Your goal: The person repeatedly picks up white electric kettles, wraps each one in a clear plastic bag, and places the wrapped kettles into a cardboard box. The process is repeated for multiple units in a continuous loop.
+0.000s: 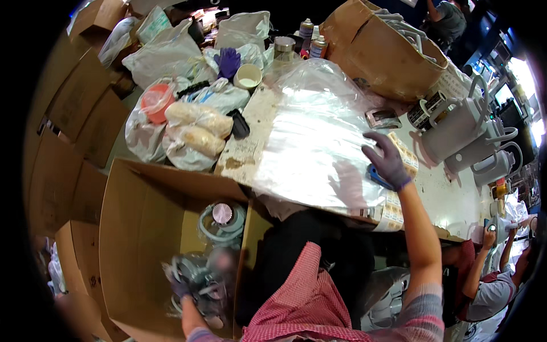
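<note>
Nearest the camera was a red-checked apron [302, 290]. To its left, the gloved left hand [181, 286] was down in an open box [139, 239], against bagged tumblers [196, 268]; wrap obscured its fingers, so whether it grasped one could not be told. The tumblers were grey, in clear wrap, and lay jumbled at the box's near end. Beyond them lay another bagged one, a ribbed pinkish disc [223, 214] uppermost. The gloved right hand [389, 161] was released, fingers apart, over the right side of glossy clear plastic [313, 148] on the table [447, 199]; a blue item [377, 176] showed beneath it, contact unclear. Grey handled tumblers [456, 131] stood farther right. Tan label sheets [391, 212] beside the plastic carried print too small to read. Spray cans [306, 29] behind bore coloured labels, likewise illegible.
</note>
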Tool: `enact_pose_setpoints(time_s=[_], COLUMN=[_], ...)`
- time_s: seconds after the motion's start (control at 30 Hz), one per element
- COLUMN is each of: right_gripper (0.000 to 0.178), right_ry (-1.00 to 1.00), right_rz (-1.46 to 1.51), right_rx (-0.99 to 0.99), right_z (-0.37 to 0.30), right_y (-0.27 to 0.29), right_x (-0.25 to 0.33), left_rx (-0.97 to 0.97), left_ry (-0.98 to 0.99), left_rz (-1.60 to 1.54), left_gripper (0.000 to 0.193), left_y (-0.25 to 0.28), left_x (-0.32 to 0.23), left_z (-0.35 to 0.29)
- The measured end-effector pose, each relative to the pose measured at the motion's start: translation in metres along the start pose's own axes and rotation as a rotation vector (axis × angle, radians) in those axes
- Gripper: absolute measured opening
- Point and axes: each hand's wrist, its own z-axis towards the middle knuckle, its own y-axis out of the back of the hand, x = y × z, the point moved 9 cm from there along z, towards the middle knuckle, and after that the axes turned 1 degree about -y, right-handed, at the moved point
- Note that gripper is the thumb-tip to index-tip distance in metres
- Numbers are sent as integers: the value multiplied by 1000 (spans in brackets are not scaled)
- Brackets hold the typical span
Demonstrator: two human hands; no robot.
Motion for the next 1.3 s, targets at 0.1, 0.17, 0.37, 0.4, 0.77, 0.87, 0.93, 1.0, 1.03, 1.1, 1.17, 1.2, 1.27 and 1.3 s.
enact_pose_setpoints(time_s=[0.1,0.17,0.37,0.4,0.77,0.87,0.93,1.0,1.03,1.1,1.17,1.2,1.27,1.3], right_gripper=[51,55,60,65,60,58,54,45,50,73,78,77,64,59], right_ry=[47,65,280,182,-30,38,-102,170,207,249,137,98,97,15], right_rz=[-223,-326,-702,-715,-908,-64,65,-43,-157,-484,-634,-603,-536,-436], right_rx=[-24,-29,-225,-117,1106,1071,961,362,261,224,373,423,506,556], right_z=[100,166,302,312,-31,-108,-78,-45,-21,6,8,4,-1,-7], right_y=[-40,-64,-107,-107,-96,-65,-34,-1,4,-9,-38,-48,-57,-59], right_x=[-50,-64,-63,-77,-18,11,46,25,21,-5,-63,-85,-100,-112], left_rx=[21,59,26,-53,-150,-91,-70,34,137,318,236,294,362,357], left_ry=[80,72,130,78,-834,-1135,-1243,-1406,-1477,-1599,-1604,-1567,-1543,-1552], left_rz=[-62,-204,241,185,-301,-519,-622,-725,-719,-651,-491,-410,-282,-316], left_gripper=[61,67,75,72,54,50,48,45,46,46,42,40,33,30], left_y=[-21,-23,57,64,193,194,198,186,167,122,73,47,11,9], left_x=[-10,-14,-80,-82,-438,-522,-578,-654,-686,-733,-744,-744,-729,-719], left_z=[-37,-43,-22,-9,-46,-73,-87,-114,-126,-149,-151,-144,-119,-109])
